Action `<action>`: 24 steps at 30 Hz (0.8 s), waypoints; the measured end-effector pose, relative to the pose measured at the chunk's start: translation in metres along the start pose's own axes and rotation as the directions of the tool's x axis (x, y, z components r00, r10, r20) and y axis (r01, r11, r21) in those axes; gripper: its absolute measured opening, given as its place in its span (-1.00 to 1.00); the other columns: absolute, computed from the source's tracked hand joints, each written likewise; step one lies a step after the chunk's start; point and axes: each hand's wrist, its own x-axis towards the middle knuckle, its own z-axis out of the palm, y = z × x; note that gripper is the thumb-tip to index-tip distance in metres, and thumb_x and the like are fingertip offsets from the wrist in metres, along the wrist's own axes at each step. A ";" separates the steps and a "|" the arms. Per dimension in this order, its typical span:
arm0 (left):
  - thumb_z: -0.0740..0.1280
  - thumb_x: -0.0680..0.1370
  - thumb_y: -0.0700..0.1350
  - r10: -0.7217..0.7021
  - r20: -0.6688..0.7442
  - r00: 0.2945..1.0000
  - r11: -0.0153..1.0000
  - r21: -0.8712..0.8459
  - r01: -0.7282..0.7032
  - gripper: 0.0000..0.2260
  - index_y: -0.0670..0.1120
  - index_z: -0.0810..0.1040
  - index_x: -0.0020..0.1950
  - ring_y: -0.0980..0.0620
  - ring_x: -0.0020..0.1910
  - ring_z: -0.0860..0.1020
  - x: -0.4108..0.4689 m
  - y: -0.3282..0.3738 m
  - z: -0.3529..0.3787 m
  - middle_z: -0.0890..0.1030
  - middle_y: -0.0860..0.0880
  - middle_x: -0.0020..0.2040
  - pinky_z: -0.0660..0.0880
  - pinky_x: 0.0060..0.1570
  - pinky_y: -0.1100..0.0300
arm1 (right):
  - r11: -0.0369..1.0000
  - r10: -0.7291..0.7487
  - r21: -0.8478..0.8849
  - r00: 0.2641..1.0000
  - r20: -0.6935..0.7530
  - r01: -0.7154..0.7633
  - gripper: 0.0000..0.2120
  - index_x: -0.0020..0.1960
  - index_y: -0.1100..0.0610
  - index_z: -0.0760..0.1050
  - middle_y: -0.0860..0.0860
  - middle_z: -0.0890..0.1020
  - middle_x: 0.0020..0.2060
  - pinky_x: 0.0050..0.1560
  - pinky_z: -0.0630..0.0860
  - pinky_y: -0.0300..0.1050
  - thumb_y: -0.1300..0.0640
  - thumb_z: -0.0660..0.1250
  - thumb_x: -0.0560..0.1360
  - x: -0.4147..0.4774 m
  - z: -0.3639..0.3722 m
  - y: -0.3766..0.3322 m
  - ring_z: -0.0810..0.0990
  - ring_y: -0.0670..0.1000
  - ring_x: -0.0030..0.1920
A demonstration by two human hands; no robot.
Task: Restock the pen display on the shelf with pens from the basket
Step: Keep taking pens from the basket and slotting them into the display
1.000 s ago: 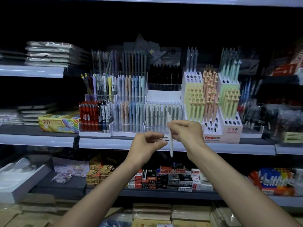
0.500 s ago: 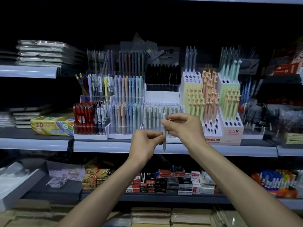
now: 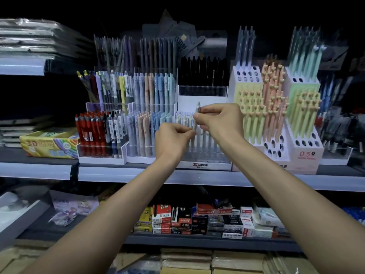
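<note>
My right hand (image 3: pixel 219 120) pinches a pale cream pen (image 3: pixel 196 115) upright in front of the clear pen display (image 3: pixel 205 155) on the middle shelf. The pen's lower part is behind my fingers. Just below and to the left, my left hand (image 3: pixel 173 140) has its fingers curled, fingertips at the pen's lower end. The display's front row holds several pale pens standing in slots. The basket is not in view.
Other pen racks flank the display: red and pastel pens (image 3: pixel 102 133) at left, a stepped yellow, orange and green holder (image 3: pixel 276 115) at right, black pens (image 3: pixel 203 72) behind. A 3D crayon box (image 3: pixel 49 143) lies on the shelf at left. Small boxes (image 3: pixel 197 222) fill the lower shelf.
Both hands have risen from the shelf edge to the display's front row, carrying the pen upward. The camera has moved closer to the shelf.
</note>
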 end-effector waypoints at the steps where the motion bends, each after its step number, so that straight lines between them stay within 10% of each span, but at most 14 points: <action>1: 0.55 0.47 -0.10 -0.006 -0.006 1.000 1.000 0.014 0.006 -0.89 0.00 0.76 -0.26 0.10 -0.23 0.71 0.004 -0.002 0.003 0.71 0.12 -0.34 0.67 -0.02 0.03 | 1.000 0.002 0.004 1.000 -0.001 -0.002 -0.85 -0.23 0.03 0.71 0.01 0.75 -0.31 -0.01 0.71 0.06 0.22 0.65 0.33 0.004 0.001 0.004 0.77 0.00 -0.22; 24: 0.48 0.55 0.04 -0.151 -0.175 0.973 0.936 0.290 0.198 -0.85 0.05 0.73 -0.20 -0.06 -0.11 0.67 -0.004 -0.031 0.030 0.72 0.03 -0.23 0.41 -0.25 0.16 | 0.995 0.077 -0.056 0.997 -0.010 -0.077 -0.86 -0.20 0.01 0.72 -0.05 0.76 -0.25 -0.01 0.71 0.04 0.17 0.66 0.34 0.018 0.034 0.062 0.76 -0.03 -0.18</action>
